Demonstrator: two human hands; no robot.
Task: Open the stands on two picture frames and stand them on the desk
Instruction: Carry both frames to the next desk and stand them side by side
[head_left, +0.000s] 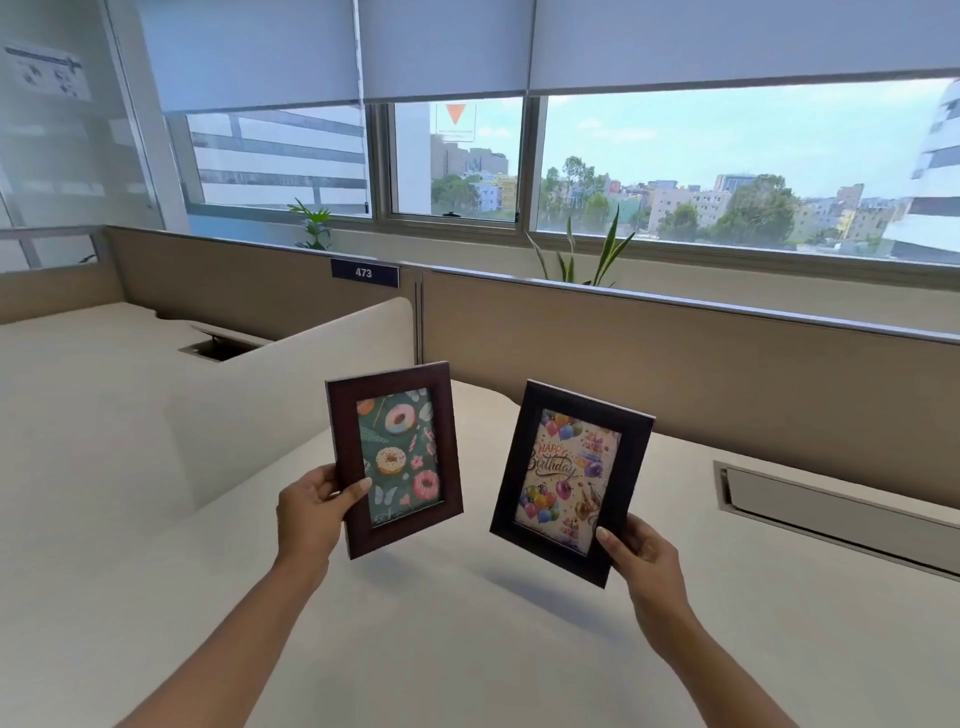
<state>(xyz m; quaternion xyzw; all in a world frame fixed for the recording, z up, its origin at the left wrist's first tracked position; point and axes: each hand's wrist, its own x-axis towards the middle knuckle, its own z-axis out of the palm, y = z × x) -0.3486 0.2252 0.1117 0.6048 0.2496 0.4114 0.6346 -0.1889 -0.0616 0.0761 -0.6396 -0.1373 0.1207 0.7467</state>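
A reddish-brown picture frame with a doughnut print (397, 457) is held up above the desk, facing me, with my left hand (311, 512) gripping its lower left edge, thumb on the front. A darker frame with a "Happy Birthday" balloon print (571, 480) hangs tilted to the right of it, and my right hand (644, 564) grips its lower right corner. Both frames are in the air, apart from each other and off the white desk (467, 649). Their backs and stands are hidden from me.
A low white divider (291, 395) runs along the desk's left side. A tan partition wall (727, 374) with a "473" plate (364, 273) closes the back. A cable tray slot (831, 514) sits at the right rear of the desk. Plants stand behind the partition.
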